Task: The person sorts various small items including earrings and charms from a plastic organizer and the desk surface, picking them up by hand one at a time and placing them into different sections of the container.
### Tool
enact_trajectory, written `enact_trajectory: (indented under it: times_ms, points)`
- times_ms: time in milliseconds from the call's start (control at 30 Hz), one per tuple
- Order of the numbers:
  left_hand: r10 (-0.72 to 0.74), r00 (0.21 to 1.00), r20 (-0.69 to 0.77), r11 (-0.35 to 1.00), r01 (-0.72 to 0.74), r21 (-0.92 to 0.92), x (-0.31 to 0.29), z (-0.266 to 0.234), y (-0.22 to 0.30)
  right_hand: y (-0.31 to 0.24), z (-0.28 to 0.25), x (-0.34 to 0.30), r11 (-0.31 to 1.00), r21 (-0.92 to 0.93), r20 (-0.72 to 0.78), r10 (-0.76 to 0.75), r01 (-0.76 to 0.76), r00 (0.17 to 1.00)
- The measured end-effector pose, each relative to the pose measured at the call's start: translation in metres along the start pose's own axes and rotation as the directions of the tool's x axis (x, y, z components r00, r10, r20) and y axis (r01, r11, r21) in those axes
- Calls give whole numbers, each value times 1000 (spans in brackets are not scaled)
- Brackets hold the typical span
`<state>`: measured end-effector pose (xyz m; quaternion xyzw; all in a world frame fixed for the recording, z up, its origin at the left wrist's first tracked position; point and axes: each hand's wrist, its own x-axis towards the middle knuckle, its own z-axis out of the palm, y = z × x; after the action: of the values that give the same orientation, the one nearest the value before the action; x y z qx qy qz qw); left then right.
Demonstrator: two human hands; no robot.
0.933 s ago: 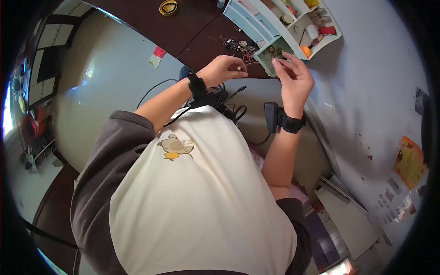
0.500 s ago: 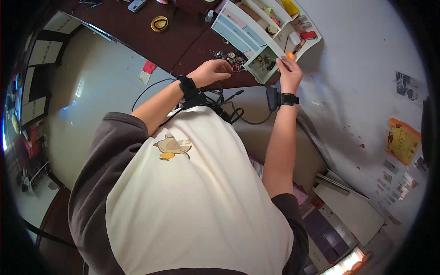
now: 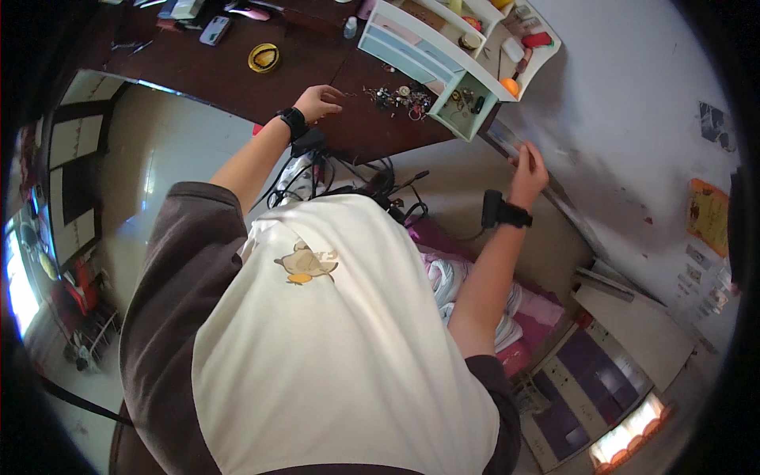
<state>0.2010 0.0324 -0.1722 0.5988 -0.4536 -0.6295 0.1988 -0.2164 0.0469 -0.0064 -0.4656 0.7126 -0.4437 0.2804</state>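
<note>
Resting my left hand (image 3: 318,101) with fingers curled loosely beside the small parts (image 3: 396,98) — my right hand (image 3: 529,165) grasps nothing I can tell — below the white organizer (image 3: 443,59).

— What's the room like?
— A dark brown desk (image 3: 237,87) runs along the top, a pale shelf unit with small drawers (image 3: 443,47) on it. White wall (image 3: 633,103) to the right with paper notes (image 3: 708,218).
— And the floor?
— Glossy pale tiles (image 3: 166,158); bright daylight from the window (image 3: 20,277) far left.
</note>
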Motion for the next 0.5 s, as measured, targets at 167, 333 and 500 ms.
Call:
enact_trajectory:
  times_ms: [167, 333, 500]
  points:
    - [90, 996, -6, 914, -80, 399, 39, 36, 11, 48, -66, -47, 967, -103, -41, 229, -232, 973]
    - [283, 912, -297, 825, -73, 561, 65, 76, 15, 99, -74, -94, 906, -41, -64, 419, -422, 906]
    - [325, 871, -367, 706, 35, 707, 99, 89, -6, 115, -69, -103, 866, 28, 57, 497, -499, 866]
